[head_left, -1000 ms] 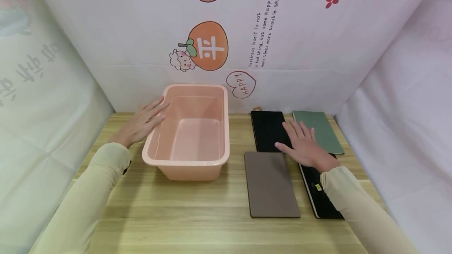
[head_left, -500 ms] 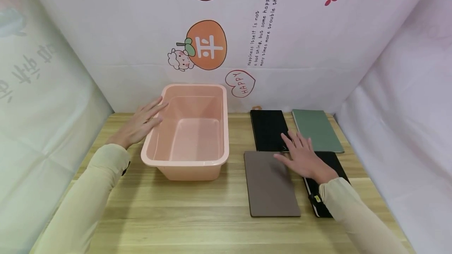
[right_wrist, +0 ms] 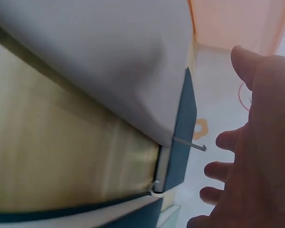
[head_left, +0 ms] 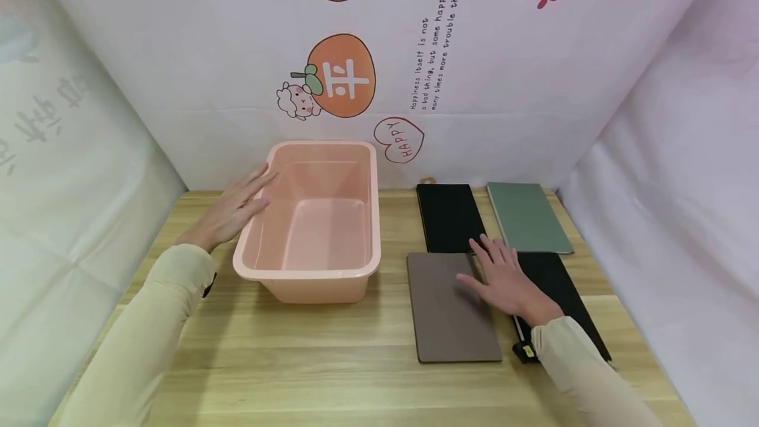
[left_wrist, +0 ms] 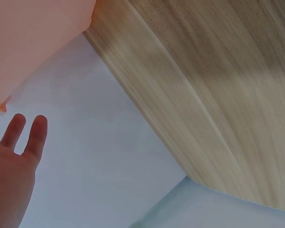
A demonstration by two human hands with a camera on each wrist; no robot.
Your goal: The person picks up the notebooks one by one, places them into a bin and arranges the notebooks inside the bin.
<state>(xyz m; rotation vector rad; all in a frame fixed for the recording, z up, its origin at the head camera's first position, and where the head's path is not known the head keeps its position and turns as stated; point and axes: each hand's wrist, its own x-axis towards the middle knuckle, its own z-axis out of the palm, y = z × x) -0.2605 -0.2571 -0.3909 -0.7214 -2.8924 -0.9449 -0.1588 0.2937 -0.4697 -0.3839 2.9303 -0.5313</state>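
Note:
A pink plastic basin stands on the wooden table, left of centre. My left hand lies with straight fingers at its left rim; in the left wrist view the hand shows two fingers near the basin's outer wall. My right hand is spread, palm down, above the gap between a brown-grey notebook and a black notebook, holding nothing. Its shadow falls on the brown-grey cover. Behind these lie another black notebook and a green notebook.
White printed cloth rises behind the table, with more cloth on the left and right. Wooden tabletop shows in front of the basin. The basin's back end is close to the rear cloth.
My right hand has drawn back toward me, from over the rear black notebook to between the front two notebooks. My left hand stays at the basin's rim. The head view has shifted slightly.

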